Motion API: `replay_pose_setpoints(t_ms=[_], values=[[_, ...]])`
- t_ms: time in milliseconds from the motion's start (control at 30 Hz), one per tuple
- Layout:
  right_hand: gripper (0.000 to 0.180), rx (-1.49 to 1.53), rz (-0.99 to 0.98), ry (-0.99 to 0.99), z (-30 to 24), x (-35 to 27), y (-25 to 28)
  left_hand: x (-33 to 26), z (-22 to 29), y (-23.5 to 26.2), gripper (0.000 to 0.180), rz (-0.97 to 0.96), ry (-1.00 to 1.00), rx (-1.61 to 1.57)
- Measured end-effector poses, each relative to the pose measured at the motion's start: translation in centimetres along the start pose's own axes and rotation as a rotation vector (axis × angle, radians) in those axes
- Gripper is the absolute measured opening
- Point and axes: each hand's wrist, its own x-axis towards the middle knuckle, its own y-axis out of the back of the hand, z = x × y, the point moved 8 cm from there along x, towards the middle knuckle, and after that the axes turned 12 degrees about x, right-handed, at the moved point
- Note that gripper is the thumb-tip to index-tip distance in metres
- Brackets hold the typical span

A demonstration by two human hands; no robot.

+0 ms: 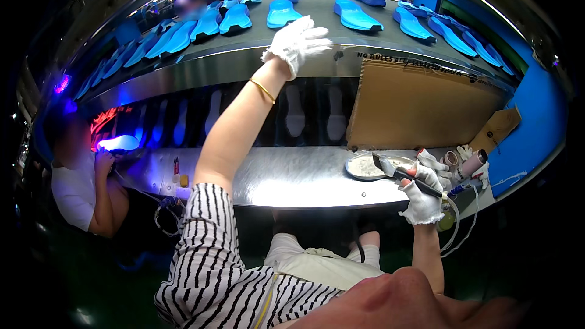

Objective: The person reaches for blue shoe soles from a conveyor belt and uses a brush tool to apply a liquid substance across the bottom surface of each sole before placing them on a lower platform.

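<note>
the left hand point(297, 41), in a white glove, reaches up to the near edge of the upper conveyor belt point(317, 24) at about 12 o'clock in the view, fingers spread wide and holding nothing; the nearest blue insole point(282, 12) lies just beyond the fingertips at their 11 o'clock, close but whether touching cannot be told. more blue insoles sit in a bent row across the belt, with bare grey belt between them and along the near edge where the hand is. the right hand point(422, 195), also gloved, sits low at about 4 o'clock, closed around the dark handle of a brush point(396, 170) whose flat head points to 10 o'clock and rests over a shallow round dish point(359, 170) of pale paste. the dish stands on a steel shelf point(274, 176), whose surface stretches bare toward 9 o'clock, its front edge running just under the right hand. a cardboard sheet point(420, 106) stands upright behind the dish. at 8 o'clock another person in a white shirt point(73, 189) works under violet light, well apart from both hands.
</note>
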Motion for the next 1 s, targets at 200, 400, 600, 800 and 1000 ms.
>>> replay_pose_setpoints(t_ms=[200,400,600,800,1000], values=[[0.019,-0.094,-0.021,-0.118,3.5,0.4,0.3,-1.6,1.7,13.4,0.061,0.22,0.242,1.402],[0.019,-0.083,-0.01,-0.171,5.0,0.6,-0.2,-3.5,-3.5,19.0,0.058,-0.202,0.793,1.643],[0.018,-0.177,0.021,-0.22,5.4,1.1,0.8,-5.1,-7.1,22.5,0.044,-0.271,0.991,1.693],[0.021,-0.063,0.043,-0.247,6.0,0.3,2.1,-7.1,-4.5,24.7,0.037,-0.059,0.962,1.742],[0.017,-0.06,0.109,-0.373,8.1,-0.6,4.7,-7.5,5.7,19.5,0.063,0.636,0.333,0.828]])
